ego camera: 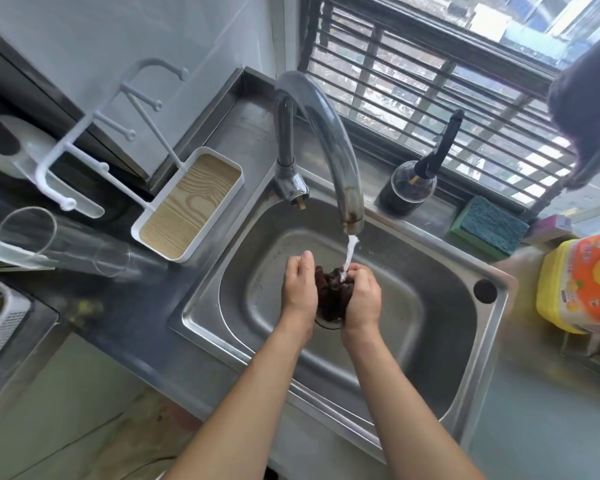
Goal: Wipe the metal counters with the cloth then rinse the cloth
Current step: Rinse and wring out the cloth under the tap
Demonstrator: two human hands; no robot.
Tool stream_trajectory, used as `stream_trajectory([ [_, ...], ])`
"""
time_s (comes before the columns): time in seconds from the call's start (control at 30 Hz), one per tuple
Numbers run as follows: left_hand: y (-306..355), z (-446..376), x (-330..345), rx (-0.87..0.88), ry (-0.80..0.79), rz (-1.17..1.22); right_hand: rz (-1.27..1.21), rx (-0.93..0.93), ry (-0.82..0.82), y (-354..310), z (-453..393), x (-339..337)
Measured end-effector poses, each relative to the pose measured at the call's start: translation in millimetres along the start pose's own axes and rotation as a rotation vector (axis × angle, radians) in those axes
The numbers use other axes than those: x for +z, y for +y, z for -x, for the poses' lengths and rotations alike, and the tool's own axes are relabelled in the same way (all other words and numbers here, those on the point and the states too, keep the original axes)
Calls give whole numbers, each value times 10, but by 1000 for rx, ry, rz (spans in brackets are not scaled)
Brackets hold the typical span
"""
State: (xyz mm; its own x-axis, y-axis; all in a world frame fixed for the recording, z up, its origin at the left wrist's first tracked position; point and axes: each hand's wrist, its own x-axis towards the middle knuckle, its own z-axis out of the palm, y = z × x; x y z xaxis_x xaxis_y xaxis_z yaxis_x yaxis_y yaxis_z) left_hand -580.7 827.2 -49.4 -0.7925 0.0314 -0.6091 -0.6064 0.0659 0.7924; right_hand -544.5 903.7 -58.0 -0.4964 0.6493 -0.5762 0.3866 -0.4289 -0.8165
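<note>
A dark brown cloth (pixel 330 296) is bunched up between both my hands over the middle of the steel sink (pixel 440 327). My left hand (pixel 299 289) presses its left side and my right hand (pixel 362 299) grips its right side. Water runs from the curved metal tap (pixel 329 140) straight onto the cloth. The sink drain lies mostly hidden under the cloth. The metal counter (pixel 125 327) runs around the sink.
A white tray with a wood-grain base (pixel 191 206) and clear glasses (pixel 63 242) stand left of the sink. A dark bottle (pixel 411 185), a green sponge (pixel 489 226) and a yellow-orange detergent container (pixel 582 282) sit at the back right, below a barred window.
</note>
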Motion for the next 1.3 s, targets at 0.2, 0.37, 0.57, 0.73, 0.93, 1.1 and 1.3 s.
stream_trajectory([
  [0.2,-212,51,89,-190,-126,112,232,-62,-43,253,151,189],
  [0.37,-229,108,20,-20,-167,-16,466,-122,185,43,27,95],
  [0.57,-85,152,-17,16,-124,82,-197,268,53,-146,-94,-28],
  [0.73,-173,26,59,-76,-93,130,27,-47,-264,61,133,56],
  [0.93,-87,121,-30,41,-176,-23,315,-339,103,103,167,87],
  [1.1,-85,141,-136,131,-129,5,-4,-14,35,-18,-19,1],
  [1.3,-203,134,-98,-109,37,125,-194,103,-161,58,146,-52],
])
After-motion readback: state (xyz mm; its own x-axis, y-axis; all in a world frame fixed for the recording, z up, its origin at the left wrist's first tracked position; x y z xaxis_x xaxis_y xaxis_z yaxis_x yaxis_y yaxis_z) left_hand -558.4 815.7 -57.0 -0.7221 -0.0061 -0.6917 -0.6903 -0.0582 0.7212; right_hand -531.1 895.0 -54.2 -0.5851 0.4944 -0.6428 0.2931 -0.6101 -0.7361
